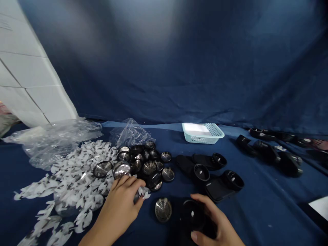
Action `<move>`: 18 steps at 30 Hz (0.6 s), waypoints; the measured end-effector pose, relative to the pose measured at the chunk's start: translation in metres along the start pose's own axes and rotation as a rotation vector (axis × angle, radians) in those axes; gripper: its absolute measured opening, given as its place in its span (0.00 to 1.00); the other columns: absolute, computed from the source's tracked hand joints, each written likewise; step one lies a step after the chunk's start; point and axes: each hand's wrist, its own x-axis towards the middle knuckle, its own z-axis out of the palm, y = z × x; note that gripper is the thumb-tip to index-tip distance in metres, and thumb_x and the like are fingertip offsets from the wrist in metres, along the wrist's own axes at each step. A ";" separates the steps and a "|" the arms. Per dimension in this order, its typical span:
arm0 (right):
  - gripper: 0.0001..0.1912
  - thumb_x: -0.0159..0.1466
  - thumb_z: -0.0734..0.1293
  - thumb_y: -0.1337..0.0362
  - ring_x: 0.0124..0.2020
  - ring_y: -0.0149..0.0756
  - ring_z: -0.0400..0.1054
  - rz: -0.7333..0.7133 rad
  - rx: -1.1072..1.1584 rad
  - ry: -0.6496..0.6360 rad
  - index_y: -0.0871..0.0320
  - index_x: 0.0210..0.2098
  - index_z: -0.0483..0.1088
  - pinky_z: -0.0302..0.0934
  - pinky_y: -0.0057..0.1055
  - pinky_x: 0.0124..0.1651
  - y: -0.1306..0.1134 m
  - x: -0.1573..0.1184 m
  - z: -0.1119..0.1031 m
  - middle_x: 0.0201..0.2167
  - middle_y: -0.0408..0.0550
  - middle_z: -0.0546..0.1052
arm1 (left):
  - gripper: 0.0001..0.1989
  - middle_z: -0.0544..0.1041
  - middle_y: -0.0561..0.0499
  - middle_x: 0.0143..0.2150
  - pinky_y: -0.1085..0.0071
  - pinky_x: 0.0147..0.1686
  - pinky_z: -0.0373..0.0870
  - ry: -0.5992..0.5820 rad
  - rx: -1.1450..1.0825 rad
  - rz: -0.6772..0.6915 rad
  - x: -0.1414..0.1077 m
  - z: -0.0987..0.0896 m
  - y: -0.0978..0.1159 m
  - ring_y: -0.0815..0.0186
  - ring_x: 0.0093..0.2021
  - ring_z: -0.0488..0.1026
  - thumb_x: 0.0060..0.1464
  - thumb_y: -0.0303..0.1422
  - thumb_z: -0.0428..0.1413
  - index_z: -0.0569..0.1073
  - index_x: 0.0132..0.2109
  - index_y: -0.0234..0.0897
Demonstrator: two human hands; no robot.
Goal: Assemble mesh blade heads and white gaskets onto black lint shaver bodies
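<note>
Our left hand (119, 206) sits just in front of the heap of round stainless steel mesh discs (143, 165), curled narrow, its fingers closed down on a crumpled white die-cut scrap (142, 193); our right hand (216, 222), to the right of the heap and nearer to us, wraps around a black plastic holder with a round ring (192, 216), gripping it from the side; a single stainless steel mesh disc (163, 209) lies apart, just in front of the heap, between our two hands; a spread of white die-cut scraps (71, 184) lies to the left of the heap, touching its edge, with two steel discs resting on the spread; clear crumpled plastic bags (51, 141) lie behind that spread, to the heap's far left; a pale blue plastic mesh basket (202, 133) stands beyond the heap and to its right, holding something white; more matte black plastic holders (217, 174) lie just right of the heap, with a further row of black pieces (269, 152) well to its right; everything rests on a desk covered in navy cloth (256, 212), with a blue fabric backdrop (179, 61) rising behind the heap
</note>
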 end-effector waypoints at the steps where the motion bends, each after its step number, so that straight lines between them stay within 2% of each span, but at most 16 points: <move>1: 0.35 0.52 0.72 0.64 0.56 0.46 0.67 0.010 -0.008 0.003 0.46 0.58 0.62 0.61 0.41 0.58 0.000 -0.001 0.000 0.55 0.49 0.71 | 0.11 0.78 0.51 0.39 0.57 0.44 0.65 0.014 -0.006 -0.006 0.000 0.000 -0.001 0.53 0.43 0.73 0.49 0.26 0.55 0.75 0.40 0.44; 6: 0.34 0.53 0.72 0.65 0.57 0.45 0.65 0.016 -0.025 -0.026 0.44 0.59 0.61 0.59 0.42 0.61 -0.006 -0.002 -0.004 0.57 0.46 0.70 | 0.09 0.78 0.50 0.40 0.55 0.46 0.65 0.049 0.003 -0.025 0.001 -0.003 -0.003 0.52 0.45 0.72 0.53 0.32 0.55 0.75 0.43 0.44; 11: 0.32 0.57 0.71 0.63 0.60 0.46 0.62 0.035 -0.037 -0.066 0.48 0.59 0.61 0.57 0.44 0.63 -0.018 -0.002 -0.007 0.59 0.50 0.68 | 0.12 0.77 0.51 0.39 0.56 0.46 0.66 0.084 -0.109 0.056 0.001 -0.008 0.005 0.55 0.42 0.73 0.55 0.38 0.58 0.74 0.47 0.45; 13: 0.32 0.57 0.71 0.63 0.61 0.46 0.62 0.052 -0.044 -0.082 0.49 0.59 0.61 0.56 0.45 0.63 -0.021 -0.003 -0.007 0.60 0.51 0.68 | 0.16 0.76 0.51 0.38 0.58 0.45 0.67 0.092 -0.207 0.069 -0.001 -0.010 0.014 0.56 0.41 0.73 0.54 0.42 0.59 0.72 0.49 0.45; 15: 0.32 0.57 0.71 0.63 0.60 0.46 0.62 0.053 -0.059 -0.088 0.49 0.59 0.61 0.56 0.46 0.63 -0.024 -0.003 -0.007 0.59 0.52 0.68 | 0.15 0.75 0.51 0.38 0.61 0.43 0.68 0.069 -0.345 0.049 -0.003 -0.010 0.028 0.58 0.41 0.73 0.55 0.43 0.59 0.71 0.48 0.45; 18: 0.31 0.57 0.72 0.64 0.58 0.46 0.66 -0.020 -0.112 -0.102 0.49 0.58 0.62 0.60 0.44 0.61 -0.029 -0.004 -0.006 0.57 0.51 0.71 | 0.08 0.74 0.52 0.37 0.68 0.39 0.69 -0.065 -0.619 -0.013 -0.010 -0.008 0.053 0.63 0.38 0.73 0.57 0.39 0.57 0.70 0.43 0.44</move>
